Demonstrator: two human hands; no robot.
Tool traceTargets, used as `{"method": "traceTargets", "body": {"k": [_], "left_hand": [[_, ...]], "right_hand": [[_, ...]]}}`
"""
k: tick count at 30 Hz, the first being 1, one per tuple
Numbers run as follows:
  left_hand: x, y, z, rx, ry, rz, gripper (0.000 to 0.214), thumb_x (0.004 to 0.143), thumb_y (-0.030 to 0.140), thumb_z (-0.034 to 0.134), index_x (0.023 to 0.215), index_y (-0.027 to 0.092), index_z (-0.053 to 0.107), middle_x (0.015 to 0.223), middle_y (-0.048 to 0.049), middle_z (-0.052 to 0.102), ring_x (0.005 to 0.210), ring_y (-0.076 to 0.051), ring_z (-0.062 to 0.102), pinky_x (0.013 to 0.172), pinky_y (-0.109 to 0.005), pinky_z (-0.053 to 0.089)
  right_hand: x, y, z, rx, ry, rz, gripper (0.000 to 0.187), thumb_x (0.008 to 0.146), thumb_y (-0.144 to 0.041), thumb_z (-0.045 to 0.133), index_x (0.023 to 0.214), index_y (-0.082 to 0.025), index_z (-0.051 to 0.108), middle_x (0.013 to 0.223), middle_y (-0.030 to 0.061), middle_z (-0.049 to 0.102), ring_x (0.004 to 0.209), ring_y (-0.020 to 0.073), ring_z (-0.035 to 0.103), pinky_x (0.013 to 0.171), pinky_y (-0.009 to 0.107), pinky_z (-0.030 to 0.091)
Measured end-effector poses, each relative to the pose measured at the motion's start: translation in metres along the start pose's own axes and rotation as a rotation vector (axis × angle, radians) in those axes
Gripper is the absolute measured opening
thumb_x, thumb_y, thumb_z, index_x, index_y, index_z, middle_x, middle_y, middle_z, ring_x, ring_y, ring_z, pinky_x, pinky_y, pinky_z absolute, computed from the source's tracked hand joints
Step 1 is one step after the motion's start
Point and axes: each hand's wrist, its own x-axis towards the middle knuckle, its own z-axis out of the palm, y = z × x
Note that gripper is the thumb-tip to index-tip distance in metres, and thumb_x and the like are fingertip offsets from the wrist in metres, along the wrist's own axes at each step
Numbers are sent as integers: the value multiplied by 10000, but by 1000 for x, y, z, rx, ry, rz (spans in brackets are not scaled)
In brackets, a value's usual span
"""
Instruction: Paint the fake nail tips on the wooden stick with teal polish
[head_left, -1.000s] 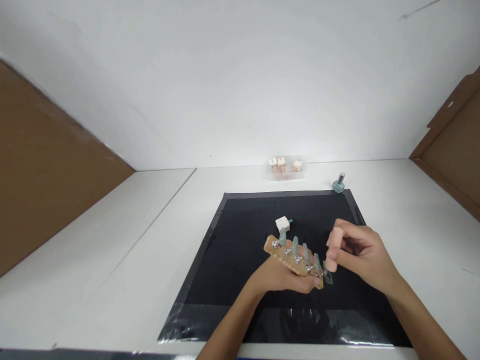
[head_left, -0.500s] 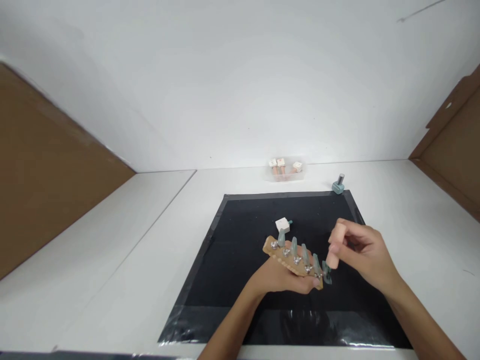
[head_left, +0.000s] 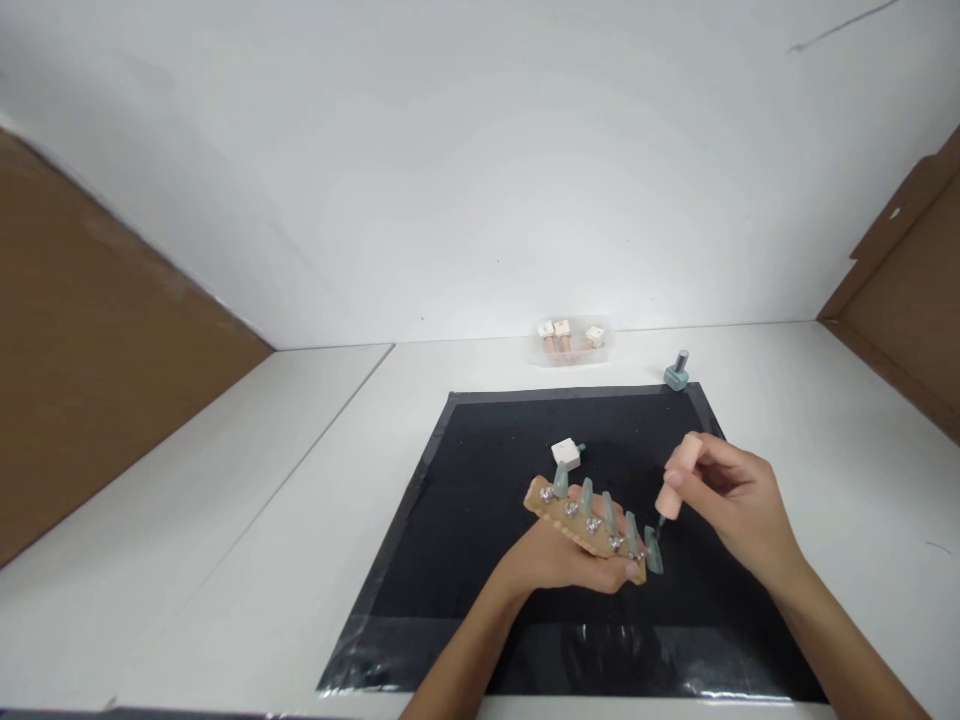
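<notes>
My left hand [head_left: 559,556] is closed around a tan nail-tip holder [head_left: 581,527] with a scalloped edge and silver fittings. Several pale green false nails [head_left: 587,496] stand up along it; another green nail [head_left: 654,551] sits at its right end. Between the thumb and fingers of my right hand [head_left: 731,500] is a nail polish brush with a pink cap [head_left: 679,477]. Its dark green tip meets the top of the right-end nail. Just behind the holder lies a white square bottle [head_left: 566,454] on its side, green at its neck.
A black mat [head_left: 495,440] covers the white table [head_left: 315,500] here. Behind it are a clear tray [head_left: 536,352] with several white bottles with pink caps and a green polish bottle with a silver cap [head_left: 676,373]. Cardboard walls [head_left: 90,330] flank both sides.
My right hand has lifted the brush slightly up and to the right, so more of the right-end nail shows. The holder in my left hand stays nearly in place.
</notes>
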Motion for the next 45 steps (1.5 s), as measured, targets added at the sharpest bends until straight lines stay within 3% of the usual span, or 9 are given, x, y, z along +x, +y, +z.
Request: {"method": "traceTargets", "body": {"k": [5,11,14,18,23,30,34,41,45], "left_hand": [[0,1,0,26,11,-61,143,618,293,630,617,152,602,622,-2,600,557,-109,536,535,-217,417],[0,4,-1,39,26,-38,139,630,292,627,644,154,622,641,-8,601,586,-120,554,554,-225,430],[-1,4,-1,8,60,-20,120,620,266,639,644,149,635,653,-10,604,585,-114,552,553,-221,433],[-1,4,-2,-81,108,-22,121,591,231,662,655,128,654,625,-15,593,536,-92,515,525,-210,423],[-1,2,-3,-153,118,-30,149,576,243,684,658,125,645,595,-13,587,521,-82,490,515,-202,415],[-1,-1,-3,-196,99,-87,219,548,308,717,634,130,623,577,0,565,508,-74,471,505,-204,406],[-2,-5,-2,-238,101,-112,358,548,436,751,669,122,626,614,-15,582,522,-80,492,503,-207,415],[-3,-7,-1,-345,63,-89,455,556,530,751,669,119,589,549,16,538,371,-33,417,362,-166,351],[-3,-9,-2,-319,48,-83,463,546,528,762,673,110,609,578,0,558,398,-38,451,393,-169,381]], "right_hand": [[-2,-1,3,-7,-97,-2,324,803,-324,608,524,-202,496,510,-16,522,490,122,440,465,249,332],[1,2,3,-190,71,-3,328,789,-315,628,506,-197,510,532,-9,541,491,117,416,478,253,331],[1,1,1,-91,100,-11,313,822,-316,605,541,-202,528,518,-10,571,499,125,467,491,252,362],[-2,-1,-1,116,28,-110,343,847,-419,589,584,-200,557,535,-8,607,505,122,515,474,235,381],[-4,-1,1,87,-91,-148,397,820,-489,600,559,-189,597,569,8,597,516,123,503,440,238,364],[-3,-3,4,27,31,-90,357,836,-441,598,563,-210,599,553,22,641,626,172,579,530,264,455],[-3,-2,2,65,117,-93,365,821,-468,609,566,-207,605,571,25,646,594,162,580,527,256,463],[-8,0,-1,185,-63,-172,371,808,-516,602,623,-195,632,569,10,593,474,115,468,419,227,381],[-6,-1,0,131,45,-116,377,798,-504,619,579,-198,625,597,21,621,510,126,507,459,232,418]]}}
